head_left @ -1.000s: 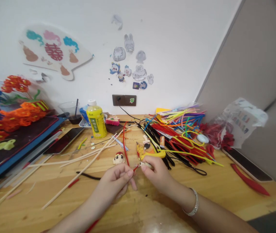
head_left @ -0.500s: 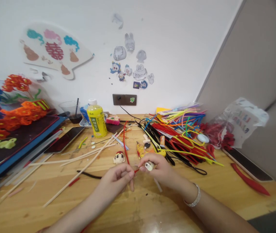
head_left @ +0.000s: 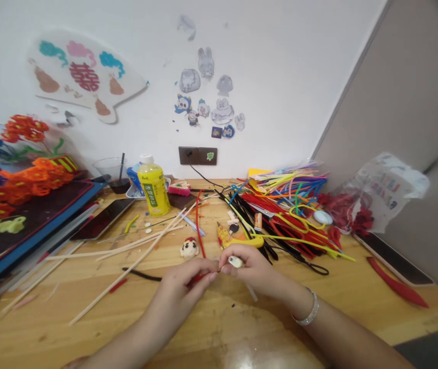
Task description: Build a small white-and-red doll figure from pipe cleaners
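My left hand (head_left: 190, 284) is closed with thumb and finger pinching a red pipe cleaner (head_left: 199, 277). Its fingertips meet those of my right hand (head_left: 247, 269), which is closed too. Tucked in the right hand is a small whitish thing with a rounded end (head_left: 236, 262); a pale strip (head_left: 252, 293) shows below that hand, and I cannot tell whether they are one piece. Just beyond the hands lie a small doll's head (head_left: 188, 247) with red on top and yellow-handled pliers (head_left: 255, 241). Another red pipe cleaner (head_left: 199, 225) stretches away behind the left hand.
Pipe cleaners in many colours (head_left: 288, 205) are heaped at the back right. Pale thin sticks (head_left: 134, 261) cross the table on the left, near a phone (head_left: 103, 220). A yellow drink bottle (head_left: 154, 189) stands behind. Orange fuzzy flowers (head_left: 26, 187) fill the far left.
My hands have come together, so their fingertips now meet. The left fingers have straightened along the red pipe cleaner, and the short red length between the hands has closed up.
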{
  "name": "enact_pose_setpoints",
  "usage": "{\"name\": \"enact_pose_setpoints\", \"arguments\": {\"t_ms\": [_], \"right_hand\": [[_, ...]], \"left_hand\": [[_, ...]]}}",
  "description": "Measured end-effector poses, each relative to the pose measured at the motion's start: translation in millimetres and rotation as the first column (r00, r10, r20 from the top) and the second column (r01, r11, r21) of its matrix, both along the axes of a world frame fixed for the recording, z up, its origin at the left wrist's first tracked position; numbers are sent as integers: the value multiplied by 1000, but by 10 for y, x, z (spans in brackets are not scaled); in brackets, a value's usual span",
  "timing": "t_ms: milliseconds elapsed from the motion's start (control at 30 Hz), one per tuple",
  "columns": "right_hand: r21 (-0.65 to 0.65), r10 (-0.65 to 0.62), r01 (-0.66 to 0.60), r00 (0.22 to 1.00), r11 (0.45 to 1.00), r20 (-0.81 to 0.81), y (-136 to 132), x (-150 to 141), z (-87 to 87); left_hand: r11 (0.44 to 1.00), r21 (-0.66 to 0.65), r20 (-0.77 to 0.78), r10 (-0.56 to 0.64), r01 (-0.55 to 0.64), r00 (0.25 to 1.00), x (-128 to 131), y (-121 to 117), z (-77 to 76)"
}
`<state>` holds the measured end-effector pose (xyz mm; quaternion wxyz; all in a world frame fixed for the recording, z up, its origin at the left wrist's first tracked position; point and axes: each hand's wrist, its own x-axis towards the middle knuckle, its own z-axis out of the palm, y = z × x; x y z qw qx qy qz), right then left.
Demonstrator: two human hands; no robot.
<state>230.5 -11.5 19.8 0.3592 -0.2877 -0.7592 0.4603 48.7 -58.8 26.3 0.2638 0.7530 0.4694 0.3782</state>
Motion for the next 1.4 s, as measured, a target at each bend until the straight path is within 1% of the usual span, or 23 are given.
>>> {"name": "enact_pose_setpoints", "arguments": {"t_ms": [100, 233, 533, 633, 733, 800, 1067, 1300, 1400], "right_hand": [[-6, 30, -30, 1000, 1000, 2, 5, 9, 11], [-33, 97, -97, 995, 995, 12, -1, 29, 19], [-93, 201, -198, 979, 976, 29, -17, 24, 75], [-116, 223, -219, 975, 969, 24, 1, 34, 84], [-104, 203, -200, 979, 974, 14, 20, 51, 94], [-90, 190, -187, 982, 978, 15, 26, 57, 105], [-90, 159, -158, 987, 983, 6, -12, 45, 125], [-116, 169, -166, 986, 979, 13, -10, 32, 79], [-93, 88, -82, 994, 992, 65, -1, 15, 56]], "left_hand": [[999, 33, -20, -10, 11, 1000, 3, -10, -2], [995, 79, -38, -50, 53, 998, 10, -18, 15], [965, 170, -90, -187, 200, 978, -22, -39, -8], [967, 178, -107, -167, 184, 980, -14, -57, -23], [974, 194, -97, -104, 121, 990, 1, -64, -39], [972, 209, -91, -86, 104, 992, 6, -60, -48], [963, 241, -108, -97, 121, 989, -11, -51, -46], [954, 276, -133, -84, 118, 988, -3, -48, -50], [950, 295, -168, -56, 104, 984, -21, -35, -93]]}}
